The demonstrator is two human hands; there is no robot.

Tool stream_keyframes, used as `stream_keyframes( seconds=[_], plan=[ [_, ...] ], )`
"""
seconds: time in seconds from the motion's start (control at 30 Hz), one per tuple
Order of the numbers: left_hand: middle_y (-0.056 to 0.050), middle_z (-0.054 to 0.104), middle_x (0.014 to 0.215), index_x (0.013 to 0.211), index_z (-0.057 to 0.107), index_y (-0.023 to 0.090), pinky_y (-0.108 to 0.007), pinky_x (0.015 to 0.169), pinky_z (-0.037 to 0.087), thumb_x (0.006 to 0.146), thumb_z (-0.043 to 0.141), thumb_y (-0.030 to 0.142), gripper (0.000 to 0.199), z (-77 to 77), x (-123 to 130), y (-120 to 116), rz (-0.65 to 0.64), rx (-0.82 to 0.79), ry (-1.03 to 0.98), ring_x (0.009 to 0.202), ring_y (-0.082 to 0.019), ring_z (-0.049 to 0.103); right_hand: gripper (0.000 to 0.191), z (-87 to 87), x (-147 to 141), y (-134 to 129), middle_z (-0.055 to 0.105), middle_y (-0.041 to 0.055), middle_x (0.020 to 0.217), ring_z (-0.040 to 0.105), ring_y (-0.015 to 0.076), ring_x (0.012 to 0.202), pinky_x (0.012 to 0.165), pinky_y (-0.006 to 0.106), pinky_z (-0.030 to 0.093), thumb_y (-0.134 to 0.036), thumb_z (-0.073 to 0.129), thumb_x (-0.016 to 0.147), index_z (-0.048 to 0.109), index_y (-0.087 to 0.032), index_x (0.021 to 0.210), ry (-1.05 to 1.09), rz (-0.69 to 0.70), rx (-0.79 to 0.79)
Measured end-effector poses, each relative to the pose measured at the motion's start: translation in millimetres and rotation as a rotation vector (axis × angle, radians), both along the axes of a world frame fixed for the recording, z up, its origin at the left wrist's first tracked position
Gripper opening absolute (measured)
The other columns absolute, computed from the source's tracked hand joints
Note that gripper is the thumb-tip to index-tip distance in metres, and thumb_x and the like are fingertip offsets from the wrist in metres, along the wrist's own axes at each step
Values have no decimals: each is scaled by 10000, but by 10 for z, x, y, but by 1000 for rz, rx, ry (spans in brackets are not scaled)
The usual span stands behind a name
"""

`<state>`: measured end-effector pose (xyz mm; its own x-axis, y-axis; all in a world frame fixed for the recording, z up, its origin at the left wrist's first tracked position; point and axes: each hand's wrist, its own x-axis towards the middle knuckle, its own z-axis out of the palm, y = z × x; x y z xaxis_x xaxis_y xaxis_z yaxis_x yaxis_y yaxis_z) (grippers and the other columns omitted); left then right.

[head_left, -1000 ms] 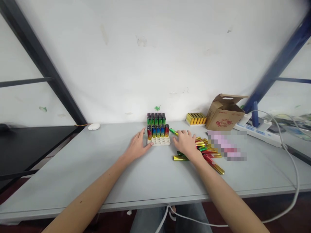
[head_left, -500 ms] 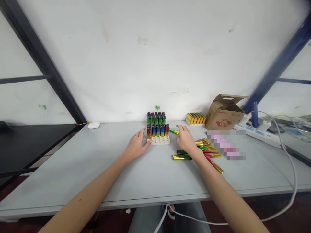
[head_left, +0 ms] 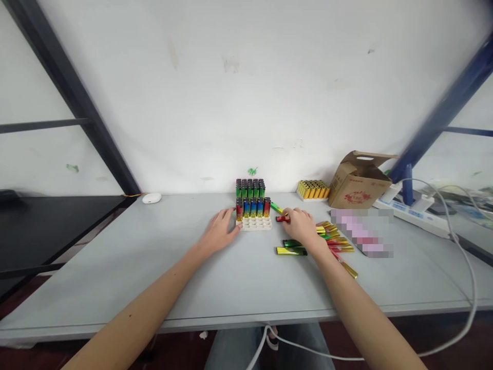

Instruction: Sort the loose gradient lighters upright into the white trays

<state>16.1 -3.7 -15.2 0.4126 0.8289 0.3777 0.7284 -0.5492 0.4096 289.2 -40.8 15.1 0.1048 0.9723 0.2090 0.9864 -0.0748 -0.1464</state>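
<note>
Currently, left hand [head_left: 219, 232]: loosely open, fingers spread, thumb at the front left corner of the white tray [head_left: 254, 225]; grasps nothing.
Right hand [head_left: 302, 226]: fingers curled over a red lighter [head_left: 283, 219], one end poking out; whether it is off the tabletop [head_left: 173, 288] I cannot tell.
White tray: mid-width, nearer the tabletop's back edge; red and blue lighters [head_left: 253, 208] upright, bare holes in front.
Green lighters [head_left: 250, 190]: upright, just behind.
Green-yellow lighter [head_left: 276, 208]: flat, right of the tray.
Loose lighters [head_left: 335, 241]: spread right of centre, red, green and gold.
Yellow lighters [head_left: 314, 190]: upright by the back edge, beside the box.
Box [head_left: 358, 189]: open cardboard, back right; red emblem and lettering too small to read.
Power strip [head_left: 414, 216]: right of the box, blue markings, unreadable.
</note>
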Motion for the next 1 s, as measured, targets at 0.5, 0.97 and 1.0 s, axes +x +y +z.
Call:
stream_keyframes(
  seconds=[0.5, 0.97, 1.0],
  plan=[
    [-120, 522, 1328, 1339, 456, 220, -451, 1052, 381, 940, 473, 446, 459, -2, -9, 6, -6, 1, 22, 1255, -299, 473, 313, -65, -6, 118, 682, 125, 1011, 622, 246, 901, 821, 374, 425, -328, 379, 966, 499, -161, 1202, 552, 125, 211],
    [-122, 508, 1372, 1414, 372, 216, -448, 1060, 374, 943, 468, 441, 530, 23, 3, -13, 6, -15, 17, 1285, -300, 457, 424, 114, -325, 13, 460, -13, 680, 453, 138, 572, 565, 264, 419, -577, 376, 881, 614, -227, 917, 1750, 367, -106],
    [-120, 512, 1366, 1411, 374, 219, -445, 1059, 375, 943, 470, 438, 526, 23, 3, -13, 5, -11, 18, 1281, -298, 461, 391, 117, -328, 13, 477, -9, 691, 472, 140, 587, 580, 264, 429, -548, 391, 878, 612, -229, 920, 1750, 363, -118]
  ],
)
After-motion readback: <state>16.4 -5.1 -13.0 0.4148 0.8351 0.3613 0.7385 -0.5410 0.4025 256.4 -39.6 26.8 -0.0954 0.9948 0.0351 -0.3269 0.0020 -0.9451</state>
